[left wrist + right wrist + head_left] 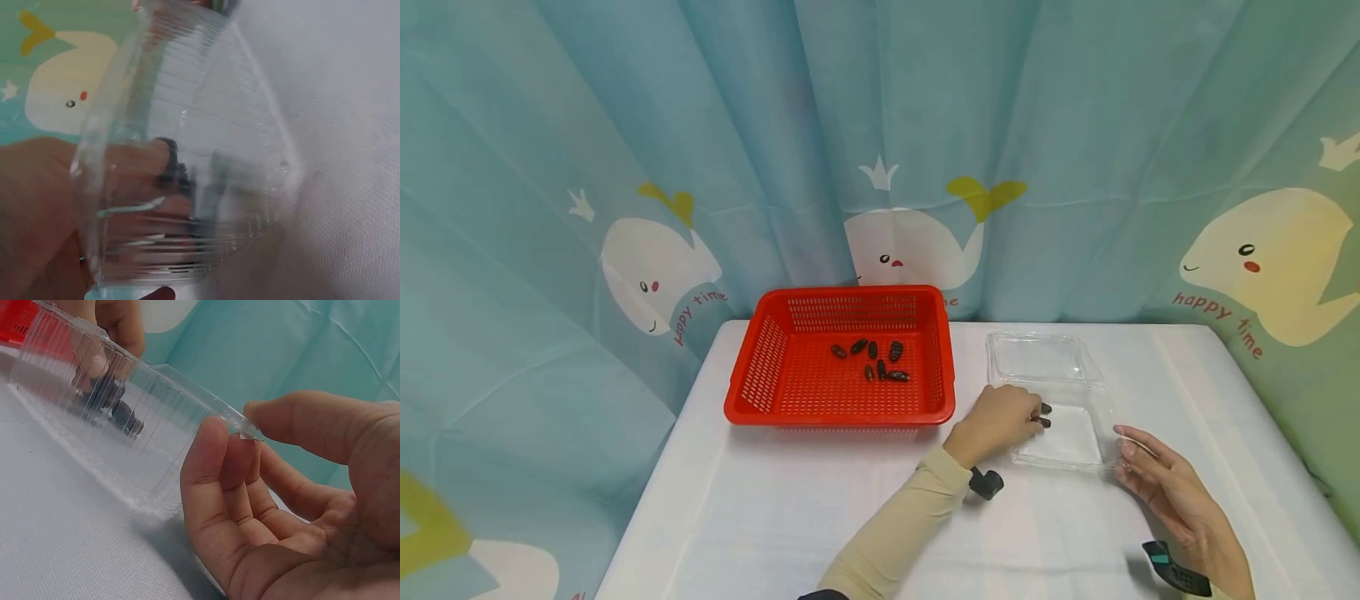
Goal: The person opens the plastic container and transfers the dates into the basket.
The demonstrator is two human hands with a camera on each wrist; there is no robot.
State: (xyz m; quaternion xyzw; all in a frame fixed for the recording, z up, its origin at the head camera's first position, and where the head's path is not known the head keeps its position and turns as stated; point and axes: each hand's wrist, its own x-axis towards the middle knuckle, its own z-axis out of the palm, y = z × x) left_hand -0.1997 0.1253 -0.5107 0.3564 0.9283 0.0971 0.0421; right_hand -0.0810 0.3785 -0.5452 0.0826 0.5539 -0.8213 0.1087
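A clear plastic box (pixel 1060 462) stands open on the table, its hinged lid (pixel 1037 337) folded back behind it. Inside the box, my left hand (pixel 1000 421) holds several small dark oval pieces (pixel 1043 409) in its fingers, low near the bottom. Through the ribbed wall, the right wrist view shows these dark pieces (pixel 128 419) bunched below the fingertips. My right hand (pixel 1176 487) pinches the box's near right corner at the rim (pixel 240 422) between thumb and fingers. The left wrist view is blurred, with the box wall (pixel 187 112) in front of the left hand (pixel 147 165).
To the left of the box, a red slotted basket (pixel 850 417) holds several more dark oval pieces (pixel 897 351), mostly toward its right side. A white cloth covers the table (pixel 760 517). A blue curtain (pixel 925 83) with whale prints hangs right behind it.
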